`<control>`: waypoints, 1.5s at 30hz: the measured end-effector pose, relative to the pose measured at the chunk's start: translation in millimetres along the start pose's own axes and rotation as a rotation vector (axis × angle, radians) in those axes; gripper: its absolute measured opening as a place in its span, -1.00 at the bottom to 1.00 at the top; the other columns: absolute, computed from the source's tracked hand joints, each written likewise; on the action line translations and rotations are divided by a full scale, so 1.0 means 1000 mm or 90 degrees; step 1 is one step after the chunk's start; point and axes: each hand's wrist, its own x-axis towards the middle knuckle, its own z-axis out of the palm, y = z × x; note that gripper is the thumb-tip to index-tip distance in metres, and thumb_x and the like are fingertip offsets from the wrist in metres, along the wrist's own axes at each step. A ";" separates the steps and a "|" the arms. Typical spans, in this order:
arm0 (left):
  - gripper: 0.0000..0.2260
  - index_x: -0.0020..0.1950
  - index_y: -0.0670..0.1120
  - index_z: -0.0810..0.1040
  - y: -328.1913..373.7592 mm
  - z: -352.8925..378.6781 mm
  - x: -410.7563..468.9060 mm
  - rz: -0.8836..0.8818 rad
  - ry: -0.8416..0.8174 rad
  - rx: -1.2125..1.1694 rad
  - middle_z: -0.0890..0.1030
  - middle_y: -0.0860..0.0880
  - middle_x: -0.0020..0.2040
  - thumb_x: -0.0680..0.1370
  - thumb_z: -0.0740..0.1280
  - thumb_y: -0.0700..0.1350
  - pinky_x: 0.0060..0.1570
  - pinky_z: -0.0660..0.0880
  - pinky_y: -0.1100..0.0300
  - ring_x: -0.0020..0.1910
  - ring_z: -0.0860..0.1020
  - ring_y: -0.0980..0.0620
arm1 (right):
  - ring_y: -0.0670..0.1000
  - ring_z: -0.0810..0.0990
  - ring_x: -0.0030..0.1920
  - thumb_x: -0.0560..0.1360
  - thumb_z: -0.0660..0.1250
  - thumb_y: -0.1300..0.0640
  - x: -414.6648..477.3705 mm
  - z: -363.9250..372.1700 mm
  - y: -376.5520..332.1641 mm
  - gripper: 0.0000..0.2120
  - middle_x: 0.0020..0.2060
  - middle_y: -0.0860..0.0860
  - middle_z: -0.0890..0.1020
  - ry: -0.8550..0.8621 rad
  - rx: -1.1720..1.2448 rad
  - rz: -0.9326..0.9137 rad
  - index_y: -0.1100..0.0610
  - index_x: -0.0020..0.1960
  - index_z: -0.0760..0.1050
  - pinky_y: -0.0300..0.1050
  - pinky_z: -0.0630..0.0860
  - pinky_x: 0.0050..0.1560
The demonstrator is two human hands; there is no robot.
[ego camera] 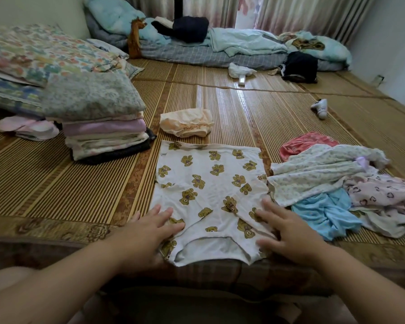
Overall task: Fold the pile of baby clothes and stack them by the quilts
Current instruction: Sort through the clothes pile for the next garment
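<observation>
Fingers of L hand (153,226) & R hand (290,232) lie straight, pressing bear-print garment (211,183) flat on mat (80,183).

Soft daylight through far curtains (290,12); glare streaks on mat (222,99); edges warped; bottom blurred.

Bamboo mat (243,108) spans bed. At mat's far edge: brown toy giraffe (135,36), white plastic bag (240,70), black bundle (299,66). Behind mat: striped curtains (302,12). Right of mat: pale wall (388,43).

Spread garment (208,183) is laid on mat (56,183); unfolded pile (325,174) rt, folded piece (187,122) behind, quilt stack (98,101) behind-left; poss. sock (320,108) far rt.
</observation>
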 end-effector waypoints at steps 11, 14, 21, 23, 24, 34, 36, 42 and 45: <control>-0.42 0.47 0.41 -0.11 0.000 0.001 -0.011 0.041 0.007 0.052 -0.25 0.19 0.50 0.56 0.15 0.20 0.45 -0.14 -0.24 0.50 -0.30 0.06 | -0.12 -0.35 0.44 0.50 0.14 -0.34 -0.031 0.028 -0.017 -0.32 0.45 -0.25 -0.19 -0.015 -0.151 -0.079 -0.28 0.52 -0.07 0.02 -0.09 0.49; -0.58 0.45 0.40 0.08 0.003 0.002 -0.014 0.046 0.058 -0.009 -0.04 0.24 0.54 0.58 0.01 0.28 0.44 -0.10 -0.24 0.52 -0.18 0.15 | -0.16 -0.29 0.44 0.55 0.13 -0.27 -0.033 0.027 -0.022 -0.44 0.44 -0.26 -0.13 -0.002 -0.124 -0.083 -0.30 0.50 0.04 0.00 -0.05 0.47; -0.68 0.34 0.18 0.48 0.001 -0.004 -0.025 0.027 0.128 -0.166 0.34 0.25 0.40 0.63 0.09 0.12 0.45 0.04 0.09 0.45 0.19 0.21 | -0.30 0.20 0.36 0.61 0.22 0.02 -0.048 0.022 -0.031 -0.69 0.30 -0.28 0.32 0.120 0.086 -0.039 -0.05 0.33 0.49 -0.23 0.14 0.39; -0.74 0.11 0.16 0.60 0.000 -0.018 -0.033 0.011 0.099 -0.296 0.57 0.25 0.16 0.61 0.13 0.12 0.25 0.34 0.24 0.19 0.47 0.23 | -0.36 0.47 0.08 0.57 0.29 0.14 -0.056 0.019 -0.035 -0.83 0.12 -0.25 0.57 0.199 0.187 -0.006 0.00 0.09 0.62 -0.39 0.36 0.12; -0.78 -0.03 0.18 0.60 0.000 -0.025 -0.037 0.016 0.082 -0.344 0.63 0.24 -0.04 0.60 0.16 0.10 0.04 0.43 0.29 -0.03 0.55 0.24 | -0.35 0.53 -0.13 0.57 0.30 0.18 -0.059 0.017 -0.037 -0.83 -0.12 -0.30 0.63 0.215 0.226 0.001 -0.06 -0.09 0.58 -0.46 0.38 -0.10; -0.74 -0.11 -0.15 0.61 -0.010 -0.094 -0.029 -0.011 0.057 -0.422 0.62 -0.15 -0.20 0.62 0.20 -0.06 -0.18 0.49 -0.08 -0.21 0.55 -0.19 | -0.17 0.43 -0.47 0.53 0.26 -0.07 -0.022 -0.057 -0.051 -0.78 -0.48 -0.14 0.51 0.162 0.369 0.060 -0.11 -0.28 0.51 -0.32 0.34 -0.48; -0.74 -0.14 -0.10 0.62 -0.017 -0.113 -0.005 -0.043 0.104 -0.414 0.63 -0.05 -0.26 0.62 0.20 -0.04 -0.28 0.48 0.04 -0.27 0.57 -0.06 | -0.15 0.44 -0.48 0.53 0.27 -0.08 0.003 -0.076 -0.049 -0.76 -0.47 -0.08 0.52 0.188 0.349 0.077 -0.14 -0.31 0.53 -0.27 0.32 -0.49; -0.75 -0.08 -0.10 0.63 -0.042 -0.134 0.103 -0.140 0.152 -0.357 0.63 -0.08 -0.16 0.60 0.23 0.00 -0.21 0.46 0.11 -0.19 0.56 -0.03 | 0.01 0.50 -0.29 0.59 0.23 0.03 0.110 -0.091 -0.020 -0.77 -0.31 0.01 0.54 0.165 0.257 0.190 0.11 -0.13 0.56 -0.14 0.29 -0.37; -0.78 0.10 -0.03 0.58 -0.048 -0.119 0.144 -0.209 0.139 -0.292 0.62 -0.07 0.04 0.59 0.25 0.04 -0.20 0.47 0.14 -0.07 0.55 -0.02 | -0.01 0.52 -0.23 0.59 0.24 0.02 0.143 -0.073 -0.011 -0.75 -0.16 0.06 0.61 0.100 0.221 0.254 0.20 0.04 0.54 -0.15 0.37 -0.30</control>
